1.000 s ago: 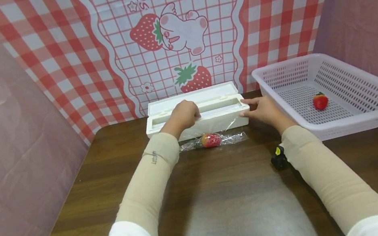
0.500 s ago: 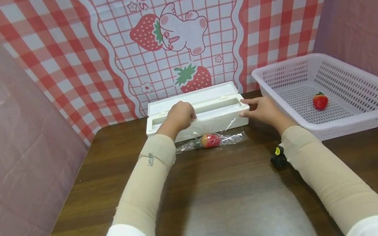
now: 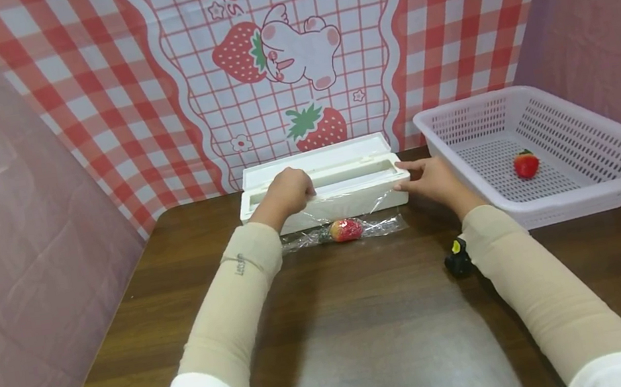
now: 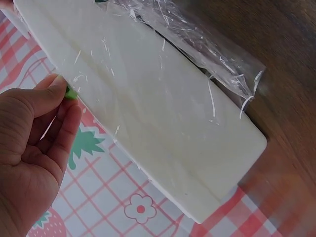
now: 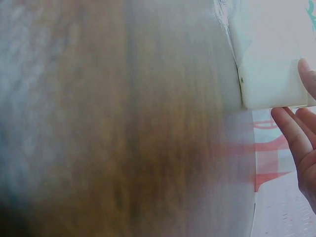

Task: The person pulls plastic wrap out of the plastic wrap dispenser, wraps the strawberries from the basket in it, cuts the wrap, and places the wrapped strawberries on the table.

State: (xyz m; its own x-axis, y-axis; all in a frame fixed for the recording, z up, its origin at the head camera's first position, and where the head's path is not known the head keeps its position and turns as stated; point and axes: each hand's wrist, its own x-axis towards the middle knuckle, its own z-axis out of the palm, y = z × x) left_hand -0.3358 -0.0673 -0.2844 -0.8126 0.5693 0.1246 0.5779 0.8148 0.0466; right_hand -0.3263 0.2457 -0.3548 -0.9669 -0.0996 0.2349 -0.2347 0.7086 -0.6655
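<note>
A long white cling film dispenser [image 3: 351, 205] stands at the back of the table with its lid [image 3: 314, 158] folded back. Clear film hangs down its front onto the table, around a strawberry [image 3: 346, 229]. My left hand [image 3: 288, 192] is at the dispenser's top front edge, left of the middle. In the left wrist view, the thumb and fingers of that hand pinch a small green slide cutter [image 4: 71, 93], mostly hidden by the fingertips. My right hand [image 3: 434, 182] grips the dispenser's right end, thumb against the front and fingers at the end, as the right wrist view also shows.
A white plastic basket [image 3: 594, 198] stands on the right with another strawberry [image 3: 526, 164] in it. Below my right wrist hangs a small black device [image 3: 458, 260] with a yellow mark. A checked strawberry cloth [image 3: 302, 54] rises right behind the dispenser.
My left hand has slid leftward along the dispenser's front edge, from near the middle. The right hand, the dispenser and both strawberries have stayed in place.
</note>
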